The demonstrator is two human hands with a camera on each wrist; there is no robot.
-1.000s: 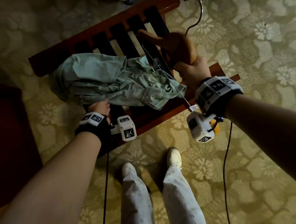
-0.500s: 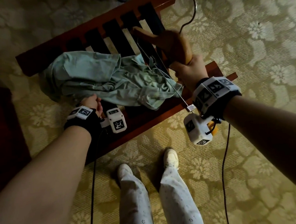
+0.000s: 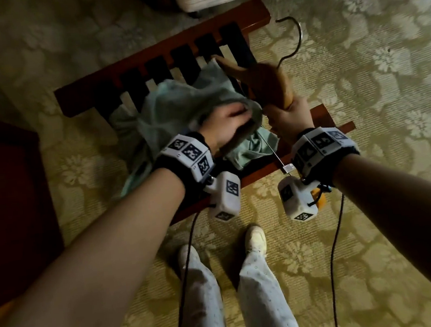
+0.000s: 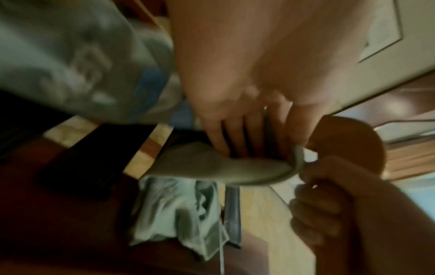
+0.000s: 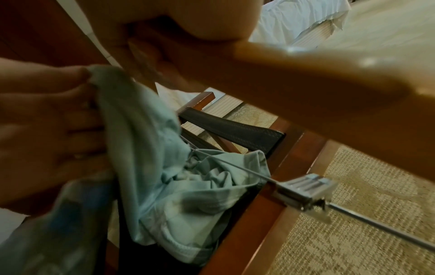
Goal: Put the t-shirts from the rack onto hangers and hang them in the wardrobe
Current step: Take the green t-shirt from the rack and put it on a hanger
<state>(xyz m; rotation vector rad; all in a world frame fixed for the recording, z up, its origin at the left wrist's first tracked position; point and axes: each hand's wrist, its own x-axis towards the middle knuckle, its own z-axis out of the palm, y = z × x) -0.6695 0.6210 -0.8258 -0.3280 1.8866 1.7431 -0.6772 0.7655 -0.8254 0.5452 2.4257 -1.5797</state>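
Over the rack: I have the pale green t-shirt [image 3: 176,106] half lifted off the slatted wooden rack [image 3: 125,74], its lower part draped on the straps.
Left hand: my left hand [image 3: 222,128] has its fingers curled round a rolled edge of the shirt, likely the hem or neck opening, though blur in the left wrist view keeps me from saying which.
Right hand: my right hand [image 3: 288,118] is closed round one arm of the wooden hanger [image 3: 267,80], hook pointing away from me.
Clip bar: the hanger's metal rod and clip [image 5: 303,193] hang just beside the cloth.
Doing it well: I judge the opening should be spread wide, then the free hanger arm fed in from below.
Risk: the clip may snag the fabric, so I keep it outside the shirt.
Carpet: patterned carpet [image 3: 372,67] lies beneath.
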